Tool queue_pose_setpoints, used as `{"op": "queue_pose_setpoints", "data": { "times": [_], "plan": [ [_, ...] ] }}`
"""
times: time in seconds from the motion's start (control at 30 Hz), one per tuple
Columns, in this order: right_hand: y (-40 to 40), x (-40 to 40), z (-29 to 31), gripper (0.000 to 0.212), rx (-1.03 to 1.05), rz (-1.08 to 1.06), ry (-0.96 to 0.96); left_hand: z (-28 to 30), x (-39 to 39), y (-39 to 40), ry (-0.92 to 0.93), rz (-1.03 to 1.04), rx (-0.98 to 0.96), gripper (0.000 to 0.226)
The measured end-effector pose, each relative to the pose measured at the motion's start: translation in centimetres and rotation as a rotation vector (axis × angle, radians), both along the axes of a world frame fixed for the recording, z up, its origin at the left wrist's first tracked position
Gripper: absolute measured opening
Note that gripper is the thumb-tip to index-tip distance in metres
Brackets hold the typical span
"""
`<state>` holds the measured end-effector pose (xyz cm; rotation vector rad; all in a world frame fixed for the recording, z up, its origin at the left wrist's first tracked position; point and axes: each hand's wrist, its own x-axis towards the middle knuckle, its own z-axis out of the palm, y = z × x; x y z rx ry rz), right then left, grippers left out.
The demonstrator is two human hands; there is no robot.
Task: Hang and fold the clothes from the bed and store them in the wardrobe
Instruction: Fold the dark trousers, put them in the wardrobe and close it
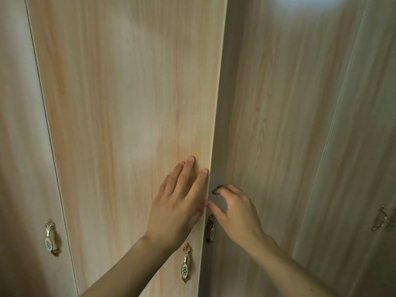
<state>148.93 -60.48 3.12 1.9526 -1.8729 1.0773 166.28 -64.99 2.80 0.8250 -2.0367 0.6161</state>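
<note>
The left hand (pixel 179 202) is lying flat and released against a light wooden wardrobe door (pixel 128 125), fingers spread and pointing up along the door's right edge, grasping nothing. Just right of it, across the seam, the right hand (pixel 234 213) is hovering half-curled and empty by the neighbouring door (pixel 278 125), its thumb almost touching the left hand's thumb. Below the left hand's wrist an ornate brass handle (pixel 186 262) is hanging; a second handle (pixel 211 229) is sitting just under the right hand's thumb. Farther left of the left hand, another handle (pixel 51 237) is showing on a third door (pixel 19 146). No clothes are showing; the wardrobe is filling the view.
</note>
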Motion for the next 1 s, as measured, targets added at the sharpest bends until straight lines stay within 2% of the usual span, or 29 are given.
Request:
{"op": "queue_pose_setpoints", "data": {
  "times": [0.17, 0.27, 0.4, 0.67, 0.83, 1.0],
  "plan": [
    [-1.7, -1.1, 0.4, 0.107, -0.181, -0.161, 0.031, 0.2, -1.3, -1.1, -0.005, 0.090, 0.008, 0.083],
    [-3.0, -2.0, 1.1, 0.125, -0.143, -0.172, 0.047, 0.4, -1.5, -1.9, -0.015, 0.174, 0.047, 0.085],
    [-4.4, -3.2, 1.2, 0.124, -0.117, -0.161, 0.104, 0.4, -2.2, -2.9, -0.017, 0.234, 0.091, 0.088],
    [-7.6, -4.5, 0.5, 0.122, -0.156, -0.126, 0.128, 0.1, -3.5, -5.0, -0.022, 0.293, 0.040, 0.081],
    [-9.2, -4.8, -0.1, 0.114, -0.187, -0.106, 0.136, 0.1, -4.3, -6.1, -0.017, 0.351, 0.072, 0.086],
    [-10.3, -4.7, -1.0, 0.115, -0.221, -0.152, 0.166, 0.0, -5.1, -7.5, -0.035, 0.391, 0.087, 0.094]
  ]
}}
